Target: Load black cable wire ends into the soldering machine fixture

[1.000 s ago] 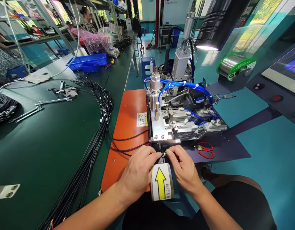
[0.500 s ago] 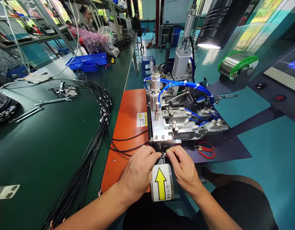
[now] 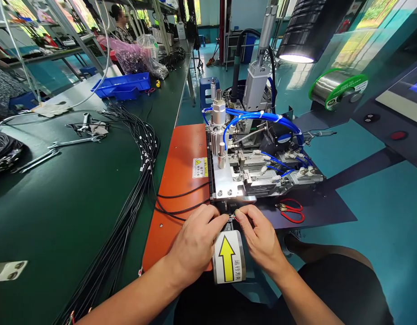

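In the head view, the right hand pinches thin wires at the near edge of the machine. The left hand is just left of them, over a black cable; its fingertips are partly hidden, so whether they clamp anything cannot be told. The arrow label stands between the wrists, on the near side. Red-handled nippers lie right; the orange plate, cable bundle and wrenches left. A solder spool sits far right.
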Demonstrator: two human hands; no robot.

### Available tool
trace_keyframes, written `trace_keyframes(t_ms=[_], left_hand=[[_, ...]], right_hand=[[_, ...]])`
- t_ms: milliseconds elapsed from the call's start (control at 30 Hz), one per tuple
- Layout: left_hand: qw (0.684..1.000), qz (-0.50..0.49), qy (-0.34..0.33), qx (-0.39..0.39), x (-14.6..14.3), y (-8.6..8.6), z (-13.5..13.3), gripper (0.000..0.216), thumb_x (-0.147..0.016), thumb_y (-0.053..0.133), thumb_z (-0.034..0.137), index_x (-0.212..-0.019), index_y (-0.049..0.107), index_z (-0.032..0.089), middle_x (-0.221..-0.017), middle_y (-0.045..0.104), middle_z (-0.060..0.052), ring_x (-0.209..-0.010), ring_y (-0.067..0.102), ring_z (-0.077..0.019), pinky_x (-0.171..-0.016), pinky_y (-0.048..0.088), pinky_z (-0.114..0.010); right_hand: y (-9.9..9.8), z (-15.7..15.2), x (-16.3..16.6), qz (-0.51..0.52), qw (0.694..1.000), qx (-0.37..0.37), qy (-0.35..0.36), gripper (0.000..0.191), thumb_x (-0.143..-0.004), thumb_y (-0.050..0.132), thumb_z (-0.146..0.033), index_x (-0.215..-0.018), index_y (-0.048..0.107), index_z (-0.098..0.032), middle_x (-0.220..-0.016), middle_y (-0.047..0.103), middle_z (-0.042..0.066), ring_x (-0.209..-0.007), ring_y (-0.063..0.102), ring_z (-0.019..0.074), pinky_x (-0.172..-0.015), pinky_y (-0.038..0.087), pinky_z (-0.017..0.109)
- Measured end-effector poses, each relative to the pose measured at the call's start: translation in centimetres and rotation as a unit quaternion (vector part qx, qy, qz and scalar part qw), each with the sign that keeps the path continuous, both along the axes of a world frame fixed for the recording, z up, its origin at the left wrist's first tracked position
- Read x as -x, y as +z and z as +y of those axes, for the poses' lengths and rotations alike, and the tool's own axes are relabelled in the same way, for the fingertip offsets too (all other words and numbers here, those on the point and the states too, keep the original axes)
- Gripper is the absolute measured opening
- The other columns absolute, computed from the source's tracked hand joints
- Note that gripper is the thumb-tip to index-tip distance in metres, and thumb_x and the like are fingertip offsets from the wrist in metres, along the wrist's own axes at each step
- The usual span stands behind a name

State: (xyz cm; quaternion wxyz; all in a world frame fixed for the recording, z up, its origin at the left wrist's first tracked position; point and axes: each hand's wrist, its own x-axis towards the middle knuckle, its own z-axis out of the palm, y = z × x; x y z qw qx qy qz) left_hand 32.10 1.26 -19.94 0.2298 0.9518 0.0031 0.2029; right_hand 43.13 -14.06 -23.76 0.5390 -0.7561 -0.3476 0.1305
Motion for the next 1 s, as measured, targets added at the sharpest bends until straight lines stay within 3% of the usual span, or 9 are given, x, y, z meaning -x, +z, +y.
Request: trace_keyframes(t_ms=[1000], left_hand=[[1.000, 0.004, -0.008, -0.020, -0.15, 0.47, -0.04, 0.024, -0.093, 0.045, 0.014, -0.110, 0.062, 0.014, -0.096, 0.052, -0.006, -0.086, 0.043, -0.0123, -0.074, 0.041, -0.026]], right_hand=[[-0.16, 0.02, 0.27, 0.037, 0.999, 0.010, -0.015, 0.036, -0.105, 0.045, -0.041, -0.092, 0.060, -0.010, -0.087, 0.053, 0.004, -0.078, 0.049, 0.0065, -0.071, 0.039, 0.015]])
